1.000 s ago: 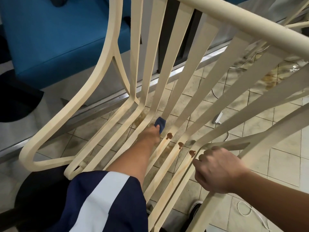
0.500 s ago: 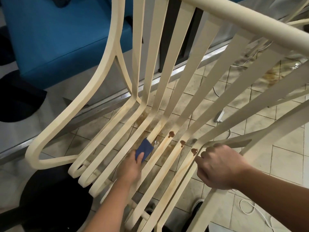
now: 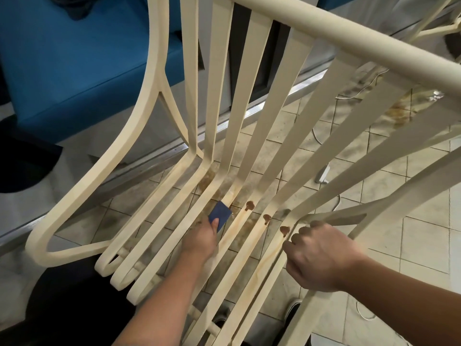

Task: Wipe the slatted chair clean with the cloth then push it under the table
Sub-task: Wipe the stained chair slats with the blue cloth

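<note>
Two bare hands are shown at a cream slatted chair (image 3: 264, 116), seen from above. The chair fills most of the view. Its back slats rise to a rounded top rail (image 3: 349, 38) at the upper right, and its seat slats curve toward the viewer. A tiled floor (image 3: 424, 245) is visible through the gaps between the slats.

The left hand (image 3: 202, 238) is closed around a small folded blue cloth (image 3: 220, 216). The cloth is pressed on a seat slat near the bend where seat meets back, and brown smears (image 3: 208, 177) are seen on the slats just beyond it. Three brown blobs (image 3: 267, 218) lie to the right of the cloth, one on each of the next three slats. Faint orange-brown streaks run from them along the slats toward the viewer.

The right hand (image 3: 321, 258) is curled over the chair frame at the right side of the seat, knuckles up and just beside the nearest blob. Its fingertips are hidden behind the frame.

A blue upholstered seat (image 3: 74, 58) stands behind the chair at the upper left. A metal floor rail (image 3: 272, 101) runs diagonally below it. A white cable (image 3: 314, 131) and a white plug (image 3: 323, 174) lie on the tiles, which are stained brown at the upper right. The toe of a dark shoe (image 3: 291, 310) is seen beneath the seat at the bottom.
</note>
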Motion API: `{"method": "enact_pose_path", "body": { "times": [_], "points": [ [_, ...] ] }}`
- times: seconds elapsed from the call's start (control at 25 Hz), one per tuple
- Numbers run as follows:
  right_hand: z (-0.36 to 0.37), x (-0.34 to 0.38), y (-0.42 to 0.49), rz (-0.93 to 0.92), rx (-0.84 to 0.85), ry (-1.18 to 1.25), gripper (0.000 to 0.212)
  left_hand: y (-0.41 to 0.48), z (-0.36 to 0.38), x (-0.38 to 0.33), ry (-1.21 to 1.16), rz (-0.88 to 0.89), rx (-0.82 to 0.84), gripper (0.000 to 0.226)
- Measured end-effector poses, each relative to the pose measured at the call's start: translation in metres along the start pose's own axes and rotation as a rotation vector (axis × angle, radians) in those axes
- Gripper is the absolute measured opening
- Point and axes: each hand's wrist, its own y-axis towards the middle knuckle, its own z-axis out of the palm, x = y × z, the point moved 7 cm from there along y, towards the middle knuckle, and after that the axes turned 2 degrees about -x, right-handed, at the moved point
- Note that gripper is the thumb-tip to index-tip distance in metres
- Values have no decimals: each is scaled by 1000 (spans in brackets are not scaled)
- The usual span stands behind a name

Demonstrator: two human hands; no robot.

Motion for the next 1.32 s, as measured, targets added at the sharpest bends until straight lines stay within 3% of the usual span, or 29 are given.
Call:
{"method": "enact_pose_path", "body": {
  "times": [0.24, 0.56, 0.88, 1.04, 1.32],
  "points": [
    [0, 0, 1, -12, 6, -15, 31, 46, -7, -56, -167, -3, 86, 52],
    [2, -1, 2, -13, 57, -25, 32, 88, 1, -66, -326, -2, 144, 63],
    [3, 1, 2, -20, 63, -1, 30, 58, 8, -38, -560, 55, 139, 27],
    [4, -1, 1, -14, 33, 19, 34, 17, 13, 6, -497, 82, 116, 29],
    [0, 0, 1, -7, 17, -14, 35, -74, 12, 84, -281, -64, -16, 27]
  ]
}}
